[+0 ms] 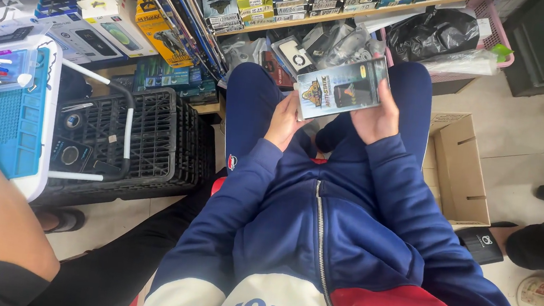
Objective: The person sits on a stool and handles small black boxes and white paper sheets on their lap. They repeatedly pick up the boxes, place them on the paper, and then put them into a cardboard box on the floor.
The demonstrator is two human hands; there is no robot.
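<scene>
Both hands grip one flat retail packet: the left hand [283, 122] has its fingers curled behind the packet's left end with the thumb along that edge, and the right hand [375, 120] clasps the right end, fingers wrapped behind and thumb on the front face. The packet, a phone screen-protector pack [339, 87] with a glossy printed front, is held face up and slightly tilted above the person's lap, between the knees of the blue trousers [251, 91]; it rests on no surface. As far as can be judged, the pack is unopened: no flap is seen lifted, no contents are out, and no phone is in either hand, so the work stands at an early stage with opening and everything after it left to do. Beyond the hands, blue jacket sleeves run back toward the camera. Past the knees, loose packets of similar goods lie below a wooden shelf edge [365, 10]. A black plastic crate [154, 135] stands at the person's left, an open cardboard box [460, 171] on the floor at the right. Another person's forearm [3, 213] lies beside a blue work mat [12, 121] at the far left.
</scene>
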